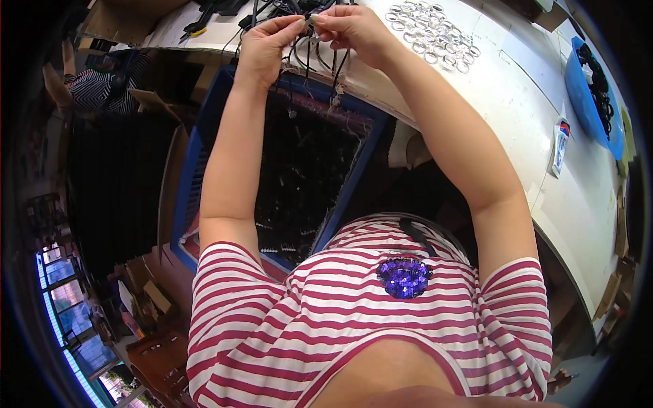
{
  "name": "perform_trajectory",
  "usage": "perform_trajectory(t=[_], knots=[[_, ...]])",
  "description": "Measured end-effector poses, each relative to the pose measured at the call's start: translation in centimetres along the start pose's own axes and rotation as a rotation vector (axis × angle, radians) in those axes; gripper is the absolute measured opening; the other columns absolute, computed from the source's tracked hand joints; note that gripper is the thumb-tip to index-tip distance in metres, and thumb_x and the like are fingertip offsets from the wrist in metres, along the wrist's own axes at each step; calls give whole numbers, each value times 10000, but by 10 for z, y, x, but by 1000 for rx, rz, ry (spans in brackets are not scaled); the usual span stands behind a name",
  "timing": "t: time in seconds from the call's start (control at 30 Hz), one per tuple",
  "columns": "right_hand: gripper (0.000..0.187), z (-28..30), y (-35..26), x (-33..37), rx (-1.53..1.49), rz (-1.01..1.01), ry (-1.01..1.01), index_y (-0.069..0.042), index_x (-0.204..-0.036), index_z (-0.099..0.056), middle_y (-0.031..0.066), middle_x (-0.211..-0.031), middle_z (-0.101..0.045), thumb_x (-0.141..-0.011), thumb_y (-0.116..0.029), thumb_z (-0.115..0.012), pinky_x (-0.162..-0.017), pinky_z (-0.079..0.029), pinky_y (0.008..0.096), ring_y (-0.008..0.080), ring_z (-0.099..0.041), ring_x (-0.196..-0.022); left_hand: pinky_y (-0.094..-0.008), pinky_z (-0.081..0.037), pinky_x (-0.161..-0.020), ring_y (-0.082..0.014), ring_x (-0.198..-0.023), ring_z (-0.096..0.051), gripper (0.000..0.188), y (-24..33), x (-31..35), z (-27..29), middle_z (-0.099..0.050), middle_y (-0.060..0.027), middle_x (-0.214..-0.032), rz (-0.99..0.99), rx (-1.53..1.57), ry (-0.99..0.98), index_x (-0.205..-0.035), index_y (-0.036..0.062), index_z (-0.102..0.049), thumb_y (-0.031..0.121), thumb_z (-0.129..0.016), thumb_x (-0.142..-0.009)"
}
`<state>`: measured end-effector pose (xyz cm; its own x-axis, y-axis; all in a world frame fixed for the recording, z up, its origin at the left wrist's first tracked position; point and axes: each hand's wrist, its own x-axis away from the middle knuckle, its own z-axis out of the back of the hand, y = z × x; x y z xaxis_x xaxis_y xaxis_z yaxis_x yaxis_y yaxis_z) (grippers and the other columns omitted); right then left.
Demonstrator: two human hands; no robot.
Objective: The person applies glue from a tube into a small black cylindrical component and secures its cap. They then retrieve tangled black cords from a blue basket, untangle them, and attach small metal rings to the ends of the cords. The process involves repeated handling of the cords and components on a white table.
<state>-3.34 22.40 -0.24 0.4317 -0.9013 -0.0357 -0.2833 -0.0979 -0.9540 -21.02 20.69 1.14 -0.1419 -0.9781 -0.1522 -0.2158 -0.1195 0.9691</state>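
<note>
Above the near edge of the white counter (517, 115), the person's left hand (266, 42) and right hand (354, 30) meet fingertip to fingertip. Both grips are closed in a pinch on a small pale metal piece (310, 22) fixed to a bunch of thin black cords (314, 60); the piece sits right between the two thumbs. The cords hang down from the pinch in loops, some ending in little silvery tips, and dangle over a blue plastic crate (204, 136) that stands below the counter edge and is filled with more dark cords with pale ends.

Farther along the counter, just beyond the right hand, lies a loose pile of small silver metal rings (435, 34). Yellow-handled pliers (195, 28) lie at the counter's far left end, well apart from the hands. A blue round bowl holding black pieces (593, 88) stands at the right side of the counter.
</note>
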Motion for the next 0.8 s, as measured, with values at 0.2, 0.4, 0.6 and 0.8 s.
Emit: perform_trajectory(t=[0.2, 0.4, 0.6, 0.8], knots=[[137, -17, -6, 11, 658, 354, 369, -23, -717, -604, 112, -633, -604, -712, -159, -624, -543, -458, 313, 208, -590, -583, -178, -451, -677, -75, -730, -580, 174, 7, 12, -17, -643, -49, -797, -203, -576, 101, -889, -11, -649, 67, -676, -735], [194, 0, 3, 8, 769, 380, 366, -34, -839, -608, 124, -724, -621, -699, -163, -649, -639, -473, 322, 235, -609, -678, -209, -480, -704, -132, -617, -585, 425, 44, 17, 0, -619, -83, -719, -281, -623, 245, -1141, -3, -512, 301, -516, -845], [263, -3, -11, 11, 556, 449, 471, 3, -1019, -536, 96, -768, -609, -788, -116, -578, -579, -456, 271, 140, -565, -638, -204, -418, -729, -89, -785, -553, 284, 31, 47, 109, -612, -51, -980, -209, -657, 408, -1121, 2, -534, 114, -509, -860], [229, -27, 1, 20, 972, 800, 253, -93, -958, -593, 53, -924, -585, -744, -152, -653, -677, -449, 271, 192, -577, -829, -208, -449, -618, -106, -713, -577, 257, 0, 65, 104, -618, -81, -908, 445, -71, 394, -1062, 34, -518, 213, -506, -878]])
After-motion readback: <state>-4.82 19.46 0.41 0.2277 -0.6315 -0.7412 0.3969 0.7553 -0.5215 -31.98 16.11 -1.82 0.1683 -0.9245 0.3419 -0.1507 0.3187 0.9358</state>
